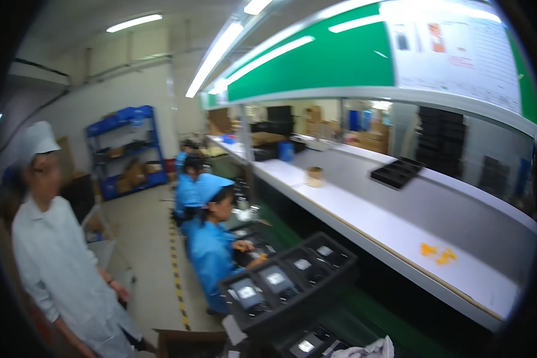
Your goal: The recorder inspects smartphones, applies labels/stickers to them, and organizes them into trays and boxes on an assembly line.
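Neither of my hands shows clearly in the head view. A black tray with several compartments, each holding a small dark device with a pale screen, sits tilted in the lower middle. It lies over another black tray of the same kind. Something white and crumpled, a cloth or a glove, lies at the bottom edge beside the lower tray; I cannot tell which it is.
A long white shelf runs along the right, carrying a black tray, a small brown cup and orange bits. Seated workers in blue line the green belt. A person in white stands at left; blue racks behind.
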Motion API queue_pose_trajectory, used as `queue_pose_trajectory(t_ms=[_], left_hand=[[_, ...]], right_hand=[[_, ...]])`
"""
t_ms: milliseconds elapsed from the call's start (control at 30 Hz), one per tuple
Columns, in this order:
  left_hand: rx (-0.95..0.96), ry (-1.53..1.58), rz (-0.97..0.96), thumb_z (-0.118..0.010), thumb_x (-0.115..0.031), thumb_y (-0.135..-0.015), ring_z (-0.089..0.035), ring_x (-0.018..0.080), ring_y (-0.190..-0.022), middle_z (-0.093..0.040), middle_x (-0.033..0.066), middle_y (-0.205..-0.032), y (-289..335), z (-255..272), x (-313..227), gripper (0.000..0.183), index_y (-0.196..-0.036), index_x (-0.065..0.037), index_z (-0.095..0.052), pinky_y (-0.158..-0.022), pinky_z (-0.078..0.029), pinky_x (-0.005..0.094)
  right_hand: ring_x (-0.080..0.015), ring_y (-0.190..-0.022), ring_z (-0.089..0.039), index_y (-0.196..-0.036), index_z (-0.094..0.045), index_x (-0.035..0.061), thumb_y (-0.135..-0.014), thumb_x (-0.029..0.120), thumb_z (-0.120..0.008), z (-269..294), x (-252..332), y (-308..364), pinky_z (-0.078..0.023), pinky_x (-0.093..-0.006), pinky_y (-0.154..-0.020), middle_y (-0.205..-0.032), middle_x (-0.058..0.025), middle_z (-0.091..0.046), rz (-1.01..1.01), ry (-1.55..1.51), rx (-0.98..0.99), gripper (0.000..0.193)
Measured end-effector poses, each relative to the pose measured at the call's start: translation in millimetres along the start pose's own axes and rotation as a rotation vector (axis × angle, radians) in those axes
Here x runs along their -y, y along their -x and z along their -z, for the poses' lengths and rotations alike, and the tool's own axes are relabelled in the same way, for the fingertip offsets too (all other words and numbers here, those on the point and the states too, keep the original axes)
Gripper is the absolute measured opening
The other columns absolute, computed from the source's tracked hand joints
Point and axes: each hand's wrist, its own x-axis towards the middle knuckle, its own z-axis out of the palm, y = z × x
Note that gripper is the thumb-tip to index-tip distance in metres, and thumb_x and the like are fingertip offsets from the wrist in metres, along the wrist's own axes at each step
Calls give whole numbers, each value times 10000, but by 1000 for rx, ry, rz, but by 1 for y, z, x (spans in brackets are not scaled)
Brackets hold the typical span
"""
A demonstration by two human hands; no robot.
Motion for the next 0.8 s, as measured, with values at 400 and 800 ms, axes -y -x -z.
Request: queue_pose_trajectory(t_ms=[400, 800], left_hand=[[-518, 74, 167, -502, -267, -931, -599, 289, -978, -617, 167, -1041, -16, 21, 10, 357, -1193, -24, -529, -842, -468, 363], [-570, 165, 231, -512, -244, -930, -589, 239, -1020, -613, 161, -1110, -46, -29, 38, 358, -1221, -37, -523, -876, -465, 338]], right_hand=[[-245, -995, -558, -1201, -486, 0, -945, 193, -461, -90, 21, 32, -444, -340, -889, -1119, -144, -571, -185, 413, 477, 321], [-211, -987, -556, -1171, -504, 6, -964, 193, -422, -70, 7, 45, -451, -310, -872, -1098, -124, -573, -260, 473, 376, 291]])
